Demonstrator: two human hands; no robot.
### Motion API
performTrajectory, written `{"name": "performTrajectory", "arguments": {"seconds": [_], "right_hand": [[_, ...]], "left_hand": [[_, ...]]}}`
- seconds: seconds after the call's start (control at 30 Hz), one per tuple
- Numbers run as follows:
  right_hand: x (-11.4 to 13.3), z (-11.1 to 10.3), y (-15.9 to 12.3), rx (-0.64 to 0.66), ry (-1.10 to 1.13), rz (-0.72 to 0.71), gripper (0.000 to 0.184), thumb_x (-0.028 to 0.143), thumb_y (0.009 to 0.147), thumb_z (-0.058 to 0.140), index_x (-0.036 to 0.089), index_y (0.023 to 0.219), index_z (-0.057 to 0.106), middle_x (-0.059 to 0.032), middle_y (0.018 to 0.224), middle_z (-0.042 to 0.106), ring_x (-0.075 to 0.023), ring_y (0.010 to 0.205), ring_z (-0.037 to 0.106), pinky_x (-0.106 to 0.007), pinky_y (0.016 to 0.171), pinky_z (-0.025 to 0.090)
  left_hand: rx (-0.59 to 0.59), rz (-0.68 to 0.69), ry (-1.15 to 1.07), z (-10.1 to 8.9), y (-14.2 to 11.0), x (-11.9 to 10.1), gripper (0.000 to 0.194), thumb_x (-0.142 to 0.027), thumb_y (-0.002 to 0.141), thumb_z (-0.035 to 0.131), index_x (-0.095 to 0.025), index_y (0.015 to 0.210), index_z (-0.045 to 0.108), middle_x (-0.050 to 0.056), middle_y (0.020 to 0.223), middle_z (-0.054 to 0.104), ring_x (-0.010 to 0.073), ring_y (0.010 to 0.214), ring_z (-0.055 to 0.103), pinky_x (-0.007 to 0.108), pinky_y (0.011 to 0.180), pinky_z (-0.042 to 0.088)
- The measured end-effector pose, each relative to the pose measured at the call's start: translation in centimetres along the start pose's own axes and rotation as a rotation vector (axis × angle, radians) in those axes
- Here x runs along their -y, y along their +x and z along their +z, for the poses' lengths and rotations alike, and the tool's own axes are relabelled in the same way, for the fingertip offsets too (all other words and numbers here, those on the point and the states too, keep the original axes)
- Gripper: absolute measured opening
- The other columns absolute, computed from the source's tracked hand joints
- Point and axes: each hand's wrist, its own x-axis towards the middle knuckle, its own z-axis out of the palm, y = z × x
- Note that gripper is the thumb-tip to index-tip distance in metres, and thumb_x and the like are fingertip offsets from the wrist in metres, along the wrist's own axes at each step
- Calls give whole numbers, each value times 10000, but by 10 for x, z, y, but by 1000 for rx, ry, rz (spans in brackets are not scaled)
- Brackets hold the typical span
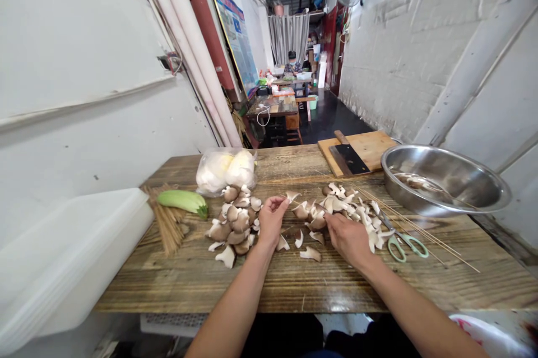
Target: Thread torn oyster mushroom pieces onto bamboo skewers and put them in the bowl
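Mushroom pieces (315, 215) sit on a thin stick (296, 201) between the hands. The left hand (271, 221) pinches the stick, maybe to steady it; the right hand (349, 239) curls beside them, its grip partly hidden.

We could pass low along the tabletop's (147, 291) near edge, from the left corner up to the left forearm (235, 302) — farther right, the right forearm (424, 307) crosses that edge too. At the far edge, a lane opens between the plastic bag (226, 172) and the cutting board (376, 148). Toward the right edge, the scissors (401, 241), long sticks (441, 242) and steel basin (445, 205) block us; toward the left, the stick bundle (168, 232), green vegetable (180, 201) and white containers (84, 268) do — with a mushroom pile (237, 223) nearer the middle.
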Motion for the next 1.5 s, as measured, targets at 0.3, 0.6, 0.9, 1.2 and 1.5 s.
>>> {"name": "performTrajectory", "arguments": {"seconds": [0.3,0.6,0.9,1.2,1.5], "right_hand": [[5,2,-1,-41,42,-39,250,190,915,384,175,959,630,-32,736,643,-121,607,546,-228,557,279],[8,3,-2,-23,21,-56,232,189,913,398,189,925,630,-16,705,625,-118,592,535,-236,542,254],[6,-2,-1,-39,39,-92,248,162,902,385,175,958,626,-24,711,628,-122,602,536,-227,552,275],[5,-1,0,-64,1,-76,253,175,909,387,176,941,638,-27,705,633,-125,579,522,-234,546,271],[5,4,-1,-107,-13,-60,260,178,920,380,170,999,628,-23,712,631,-124,591,531,-231,554,282]], "left_hand": [[351,-414,-274,11,-13,1,316,-318,618,769,-136,851,655,9,730,645,104,663,569,238,678,417],[388,-523,-347,7,-12,-3,207,-274,632,767,-129,703,638,11,676,641,106,643,573,261,690,456],[259,-656,-444,0,-4,-3,194,-216,648,754,-142,702,583,-1,642,612,121,657,590,295,686,482],[274,-609,-462,3,-12,-8,274,-313,639,762,-164,824,625,9,727,631,124,689,586,285,669,473],[266,-741,-509,14,-22,0,256,-241,628,776,-153,817,628,38,779,657,137,711,609,291,689,489]]}}
